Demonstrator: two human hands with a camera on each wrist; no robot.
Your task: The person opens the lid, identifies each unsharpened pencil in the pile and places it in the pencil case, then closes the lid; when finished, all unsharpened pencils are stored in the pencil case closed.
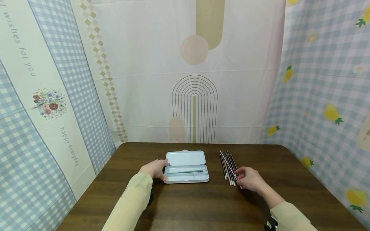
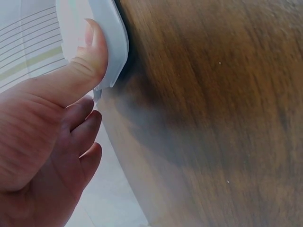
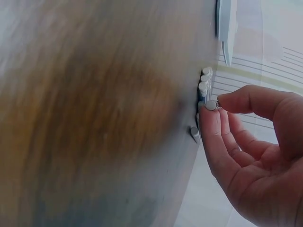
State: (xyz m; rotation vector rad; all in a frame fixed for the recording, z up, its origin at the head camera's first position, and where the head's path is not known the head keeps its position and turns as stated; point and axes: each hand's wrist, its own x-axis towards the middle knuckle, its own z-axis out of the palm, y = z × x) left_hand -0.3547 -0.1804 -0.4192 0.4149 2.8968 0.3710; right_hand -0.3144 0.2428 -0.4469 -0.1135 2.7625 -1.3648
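The left hand is gripping the open pencil case at its 9 o'clock end. The right hand is pinching one pencil from the pencil bundle, at 3 o'clock of the case, on the table.

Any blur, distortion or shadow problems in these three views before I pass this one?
Head view: sharp, evenly lit, but wide-angle bending of the backdrop; the pencil case and pencils look small. Left wrist view: left hand crisp, with a soft shadow on the table. Right wrist view: table smeared by blur, right hand and pencil ends fairly clear.
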